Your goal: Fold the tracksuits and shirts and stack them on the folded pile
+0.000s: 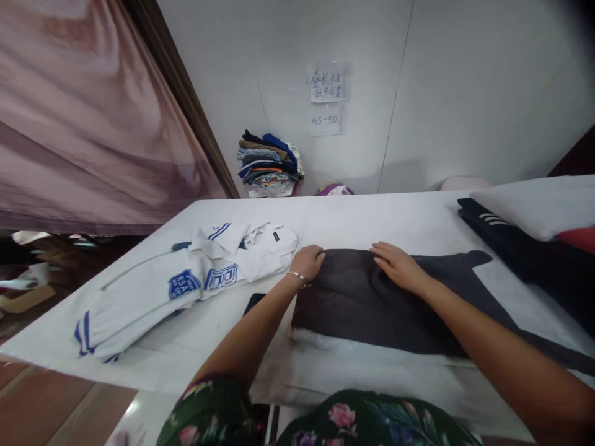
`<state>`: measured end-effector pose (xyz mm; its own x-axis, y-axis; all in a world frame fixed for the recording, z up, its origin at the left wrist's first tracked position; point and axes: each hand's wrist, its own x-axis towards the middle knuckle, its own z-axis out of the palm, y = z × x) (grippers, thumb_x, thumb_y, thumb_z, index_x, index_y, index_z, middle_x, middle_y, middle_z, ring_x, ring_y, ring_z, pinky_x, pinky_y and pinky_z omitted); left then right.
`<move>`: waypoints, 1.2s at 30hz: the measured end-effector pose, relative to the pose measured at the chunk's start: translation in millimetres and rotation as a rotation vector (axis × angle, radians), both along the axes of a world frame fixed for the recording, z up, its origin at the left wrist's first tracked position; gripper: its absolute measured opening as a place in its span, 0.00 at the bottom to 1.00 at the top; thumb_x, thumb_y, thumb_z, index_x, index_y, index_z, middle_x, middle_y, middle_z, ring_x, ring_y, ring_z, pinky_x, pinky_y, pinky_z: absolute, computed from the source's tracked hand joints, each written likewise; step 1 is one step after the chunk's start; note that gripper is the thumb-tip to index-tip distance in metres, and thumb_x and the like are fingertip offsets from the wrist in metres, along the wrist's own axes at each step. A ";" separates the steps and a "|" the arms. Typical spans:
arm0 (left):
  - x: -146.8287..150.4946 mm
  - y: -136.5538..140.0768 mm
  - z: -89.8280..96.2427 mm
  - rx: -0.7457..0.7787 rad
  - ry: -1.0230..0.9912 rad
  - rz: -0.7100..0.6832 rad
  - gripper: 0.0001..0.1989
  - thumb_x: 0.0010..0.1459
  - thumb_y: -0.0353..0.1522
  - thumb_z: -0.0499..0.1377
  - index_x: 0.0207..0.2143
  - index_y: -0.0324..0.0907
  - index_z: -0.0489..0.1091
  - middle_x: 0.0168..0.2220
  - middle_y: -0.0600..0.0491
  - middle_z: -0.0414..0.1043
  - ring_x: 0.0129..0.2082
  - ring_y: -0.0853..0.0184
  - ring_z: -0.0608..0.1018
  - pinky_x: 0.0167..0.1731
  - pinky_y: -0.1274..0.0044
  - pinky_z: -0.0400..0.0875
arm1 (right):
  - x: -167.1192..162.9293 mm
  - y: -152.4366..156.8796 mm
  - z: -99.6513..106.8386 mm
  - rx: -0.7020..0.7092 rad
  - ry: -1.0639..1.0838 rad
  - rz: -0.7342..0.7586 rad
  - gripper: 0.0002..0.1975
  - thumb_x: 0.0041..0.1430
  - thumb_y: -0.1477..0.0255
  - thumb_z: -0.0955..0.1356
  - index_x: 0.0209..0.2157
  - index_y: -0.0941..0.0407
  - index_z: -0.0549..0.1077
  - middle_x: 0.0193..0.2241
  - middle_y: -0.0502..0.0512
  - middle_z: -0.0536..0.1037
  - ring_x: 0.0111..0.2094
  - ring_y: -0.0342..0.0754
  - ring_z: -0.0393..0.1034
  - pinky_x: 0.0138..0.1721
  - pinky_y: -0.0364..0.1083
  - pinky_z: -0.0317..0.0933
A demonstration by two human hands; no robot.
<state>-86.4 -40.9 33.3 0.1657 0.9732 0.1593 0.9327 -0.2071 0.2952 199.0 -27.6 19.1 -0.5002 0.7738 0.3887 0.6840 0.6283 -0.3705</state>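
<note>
A dark grey garment (pixel 344 303) lies spread on the white table in front of me, its kind not plain from this side. My left hand (pixel 310 261), with a bracelet at the wrist, has its fingers closed at the garment's far left corner. Farther right along the same far edge, my right hand (pixel 400 266) rests on the cloth with fingers stretched out and thumb apart. Creases run through the fabric between the two hands. To the right the garment narrows into a long strip, partly behind my right forearm.
White clothing with blue badges (pixel 185 285) lies on the table's left side. A dark flat object (pixel 253 303) sits beside my left forearm. Black clothing with white stripes (pixel 520 241) lies at the right. A folded clothes stack (pixel 269 164) stands beyond the table (pixel 372 214), near the wall.
</note>
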 end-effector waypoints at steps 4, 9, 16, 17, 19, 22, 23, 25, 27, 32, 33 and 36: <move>8.9 32.3 -13.3 -0.081 0.135 0.011 0.14 0.60 0.37 0.53 0.45 0.41 0.71 0.46 0.46 0.71 0.48 0.59 0.69 0.47 0.69 0.63 | 7.9 54.3 -16.7 -0.211 -0.220 -0.144 0.20 0.58 0.70 0.62 0.52 0.56 0.70 0.49 0.59 0.74 0.51 0.54 0.68 0.53 0.52 0.62; 8.3 24.8 -18.1 0.055 0.186 -0.124 0.06 0.56 0.31 0.57 0.36 0.40 0.71 0.42 0.46 0.69 0.47 0.60 0.68 0.46 0.70 0.62 | 15.1 54.9 -32.9 -0.222 -0.250 -0.149 0.19 0.58 0.68 0.63 0.50 0.58 0.72 0.42 0.61 0.76 0.45 0.54 0.69 0.48 0.50 0.62; -5.1 13.4 -6.9 -0.120 0.049 -0.208 0.09 0.58 0.36 0.53 0.39 0.43 0.68 0.31 0.52 0.72 0.33 0.64 0.73 0.34 0.75 0.63 | 19.2 47.9 -33.2 -0.174 -0.199 -0.074 0.14 0.59 0.68 0.61 0.42 0.53 0.75 0.42 0.55 0.76 0.44 0.51 0.68 0.47 0.49 0.61; -6.8 16.5 -6.1 -0.131 0.020 -0.166 0.11 0.59 0.38 0.52 0.40 0.44 0.68 0.31 0.53 0.72 0.33 0.64 0.74 0.33 0.75 0.63 | 19.5 49.1 -32.9 -0.191 -0.197 -0.082 0.15 0.60 0.67 0.61 0.44 0.53 0.74 0.43 0.55 0.77 0.45 0.52 0.69 0.47 0.49 0.61; -8.0 25.9 -7.1 -0.181 0.018 -0.070 0.13 0.60 0.40 0.50 0.42 0.45 0.68 0.32 0.52 0.73 0.34 0.63 0.74 0.33 0.75 0.63 | 20.2 52.1 -32.9 -0.233 -0.210 -0.118 0.17 0.61 0.64 0.60 0.45 0.53 0.74 0.44 0.55 0.77 0.45 0.52 0.69 0.47 0.49 0.61; -5.1 41.3 -13.7 -0.291 0.117 0.029 0.12 0.59 0.40 0.53 0.39 0.44 0.69 0.36 0.49 0.73 0.38 0.60 0.75 0.35 0.73 0.64 | 21.6 56.5 -33.3 -0.293 -0.263 -0.189 0.20 0.61 0.60 0.59 0.45 0.54 0.74 0.45 0.57 0.76 0.47 0.53 0.69 0.48 0.49 0.61; -3.7 45.3 -16.4 -0.290 0.146 0.031 0.11 0.57 0.40 0.54 0.39 0.43 0.69 0.39 0.47 0.73 0.41 0.59 0.74 0.37 0.72 0.65 | 22.2 57.7 -33.2 -0.305 -0.288 -0.211 0.21 0.61 0.59 0.58 0.45 0.55 0.74 0.46 0.57 0.76 0.48 0.54 0.69 0.48 0.49 0.61; -1.8 50.6 -20.5 -0.200 0.176 0.010 0.14 0.55 0.40 0.57 0.41 0.42 0.69 0.44 0.46 0.71 0.46 0.58 0.72 0.41 0.71 0.65 | 23.1 59.3 -31.9 -0.314 -0.342 -0.257 0.24 0.62 0.57 0.57 0.47 0.55 0.74 0.48 0.59 0.74 0.49 0.55 0.68 0.48 0.49 0.60; -1.9 53.2 -22.4 -0.139 0.194 -0.004 0.20 0.54 0.40 0.58 0.47 0.41 0.67 0.49 0.45 0.68 0.51 0.56 0.69 0.46 0.70 0.63 | 22.7 59.7 -29.1 -0.321 -0.404 -0.302 0.24 0.61 0.57 0.58 0.49 0.56 0.73 0.48 0.60 0.74 0.48 0.56 0.68 0.46 0.49 0.61; -7.8 57.7 -20.4 -0.261 0.152 -0.023 0.19 0.56 0.42 0.55 0.45 0.41 0.70 0.47 0.46 0.72 0.48 0.59 0.72 0.46 0.71 0.64 | 17.0 55.8 -23.0 -0.292 -0.495 -0.335 0.19 0.61 0.61 0.59 0.41 0.56 0.75 0.40 0.60 0.77 0.43 0.54 0.70 0.40 0.46 0.60; -9.0 58.9 -20.3 -0.265 0.129 -0.026 0.18 0.56 0.42 0.55 0.44 0.42 0.71 0.46 0.47 0.72 0.47 0.59 0.73 0.46 0.72 0.64 | 16.0 54.7 -23.2 -0.271 -0.497 -0.332 0.18 0.61 0.61 0.59 0.39 0.56 0.76 0.39 0.59 0.77 0.42 0.53 0.70 0.39 0.46 0.60; -11.4 62.9 -22.5 -0.314 0.057 0.008 0.17 0.56 0.42 0.56 0.44 0.43 0.71 0.47 0.47 0.73 0.47 0.60 0.73 0.44 0.73 0.65 | 14.2 52.7 -26.1 -0.246 -0.486 -0.343 0.19 0.62 0.60 0.59 0.39 0.55 0.76 0.38 0.58 0.77 0.41 0.52 0.71 0.39 0.45 0.59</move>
<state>-97.8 22.1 10.8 0.1582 0.9746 -0.1583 0.9509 -0.1072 0.2904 213.2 25.0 -6.9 -0.2825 0.9588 -0.0293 0.9573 0.2798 -0.0731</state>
